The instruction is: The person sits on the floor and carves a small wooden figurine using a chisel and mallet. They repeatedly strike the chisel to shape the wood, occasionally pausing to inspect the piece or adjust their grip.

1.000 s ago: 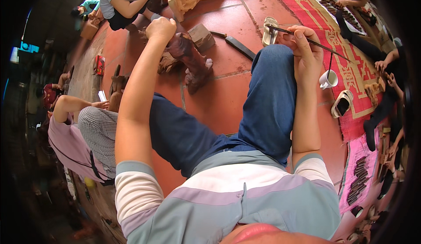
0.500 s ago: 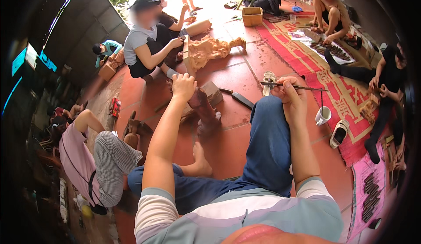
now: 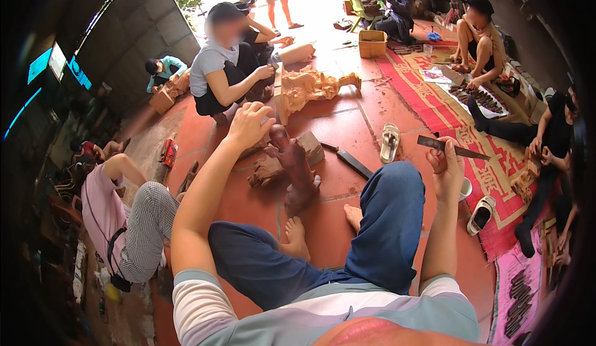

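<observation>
You are sitting over a red tiled floor (image 3: 335,240), and a dark reddish-brown carved wooden figure (image 3: 294,164) is resting on it ahead of you, between your two hands. Your bare left hand (image 3: 250,125) is hovering just left of the carved figure's far end, its fingers curling; I cannot tell whether that grip is pinching anything or touching the wood. Your bare right hand (image 3: 446,167) is staying well to the right of the carved figure, its grip pinching a flat, dark, metal-looking strip (image 3: 467,152) between thumb and fingers. A grey-brown wooden block (image 3: 312,149) is lying just right of the carved figure, and a long black blade with a handle (image 3: 352,163) is lying farther right. A beige strapped sandal (image 3: 390,143) is sitting well beyond that blade. A pale orange-brown wooden carving (image 3: 316,89) is lying beyond the carved figure, near a seated person in a grey shirt (image 3: 211,66).
</observation>
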Demonstrator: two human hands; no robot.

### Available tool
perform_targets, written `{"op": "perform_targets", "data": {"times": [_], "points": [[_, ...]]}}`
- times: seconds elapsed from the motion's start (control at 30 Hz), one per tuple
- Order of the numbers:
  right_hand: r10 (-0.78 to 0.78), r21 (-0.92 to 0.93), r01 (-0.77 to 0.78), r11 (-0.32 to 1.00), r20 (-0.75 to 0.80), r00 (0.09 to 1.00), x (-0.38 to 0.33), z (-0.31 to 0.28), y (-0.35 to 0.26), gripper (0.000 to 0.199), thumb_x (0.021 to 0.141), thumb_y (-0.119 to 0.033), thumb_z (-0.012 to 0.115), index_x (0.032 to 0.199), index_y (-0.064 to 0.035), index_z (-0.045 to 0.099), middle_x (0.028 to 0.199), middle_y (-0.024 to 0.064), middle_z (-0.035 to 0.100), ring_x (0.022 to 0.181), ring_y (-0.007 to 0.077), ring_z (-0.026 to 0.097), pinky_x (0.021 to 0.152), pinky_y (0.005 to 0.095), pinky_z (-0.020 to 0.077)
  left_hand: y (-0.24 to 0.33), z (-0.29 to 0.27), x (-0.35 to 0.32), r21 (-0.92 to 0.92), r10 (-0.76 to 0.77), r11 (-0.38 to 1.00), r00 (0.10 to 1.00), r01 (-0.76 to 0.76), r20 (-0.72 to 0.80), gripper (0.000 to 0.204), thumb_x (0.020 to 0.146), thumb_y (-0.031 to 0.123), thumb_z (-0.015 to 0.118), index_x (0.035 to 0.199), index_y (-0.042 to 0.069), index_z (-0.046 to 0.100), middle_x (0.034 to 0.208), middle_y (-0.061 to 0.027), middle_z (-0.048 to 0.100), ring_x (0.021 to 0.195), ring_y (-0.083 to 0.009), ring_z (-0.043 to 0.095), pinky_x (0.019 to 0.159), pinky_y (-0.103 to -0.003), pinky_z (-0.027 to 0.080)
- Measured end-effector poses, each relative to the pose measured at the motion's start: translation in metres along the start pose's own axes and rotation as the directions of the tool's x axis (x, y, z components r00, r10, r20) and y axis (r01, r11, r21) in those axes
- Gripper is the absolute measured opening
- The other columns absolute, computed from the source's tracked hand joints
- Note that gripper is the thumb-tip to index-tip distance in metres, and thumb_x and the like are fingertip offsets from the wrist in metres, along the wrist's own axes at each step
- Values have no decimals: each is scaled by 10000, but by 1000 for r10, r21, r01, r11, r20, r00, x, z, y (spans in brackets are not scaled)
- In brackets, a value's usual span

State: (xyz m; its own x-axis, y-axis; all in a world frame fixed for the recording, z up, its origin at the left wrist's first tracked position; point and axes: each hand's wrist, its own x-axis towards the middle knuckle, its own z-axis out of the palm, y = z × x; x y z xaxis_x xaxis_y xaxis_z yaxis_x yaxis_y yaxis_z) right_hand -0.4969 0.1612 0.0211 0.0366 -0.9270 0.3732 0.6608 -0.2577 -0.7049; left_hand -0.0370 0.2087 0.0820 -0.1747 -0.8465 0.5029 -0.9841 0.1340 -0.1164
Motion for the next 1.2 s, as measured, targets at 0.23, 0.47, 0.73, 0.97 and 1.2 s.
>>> {"op": "perform_targets", "data": {"times": [0.23, 0.47, 0.73, 0.97, 1.2], "points": [[325, -8, -327, 945, -101, 940, 25, 3, 102, 276, 977, -296, 417, 1044, -40, 493, 867, 104, 593, 697, 183, 669, 593, 278, 589, 22, 37, -20, -78, -257, 962, 965, 260, 43, 527, 801, 447, 623, 1196, 108, 547, 1269, -170, 457, 1175, -358, 406, 982, -445, 346], [498, -153, -500, 852, -53, 866, 17, -5, 199, 159, 886, -99, 580, 1023, -70, 504, 792, 38, 556, 697, 140, 626, 596, 271, 578, 43, 51, -4, 177, -53, 982, 997, 62, -53, 321, 759, 265, 648, 1042, 117, 621, 1242, -164, 496, 1185, -355, 397, 1002, -494, 269], [666, -233, -633, 739, 105, 739, 19, -12, 269, 221, 894, -86, 551, 1113, -56, 554, 788, 16, 561, 692, 102, 600, 637, 273, 564, 28, 83, -6, -40, -328, 944, 945, 327, -3, 307, 779, 266, 646, 1027, 86, 631, 1151, -128, 551, 1036, -334, 514, 840, -414, 455], [775, -246, -738, 629, 123, 620, 7, 7, 283, 160, 910, -124, 557, 1050, -51, 580, 914, 63, 609, 785, 146, 626, 707, 292, 557, -49, 101, -6, -127, -594, 800, 803, 586, -39, 154, 787, 188, 593, 840, 72, 679, 818, -129, 644, 768, -283, 631, 716, -378, 501], [798, -263, -753, 603, 181, 575, -5, -8, 296, 149, 850, 5, 585, 997, -27, 586, 889, 58, 615, 790, 126, 614, 733, 274, 535, -44, 106, -1, -290, -463, 855, 885, 429, -57, 129, 764, 103, 568, 827, 65, 674, 811, -122, 640, 736, -284, 628, 692, -364, 502]]}}
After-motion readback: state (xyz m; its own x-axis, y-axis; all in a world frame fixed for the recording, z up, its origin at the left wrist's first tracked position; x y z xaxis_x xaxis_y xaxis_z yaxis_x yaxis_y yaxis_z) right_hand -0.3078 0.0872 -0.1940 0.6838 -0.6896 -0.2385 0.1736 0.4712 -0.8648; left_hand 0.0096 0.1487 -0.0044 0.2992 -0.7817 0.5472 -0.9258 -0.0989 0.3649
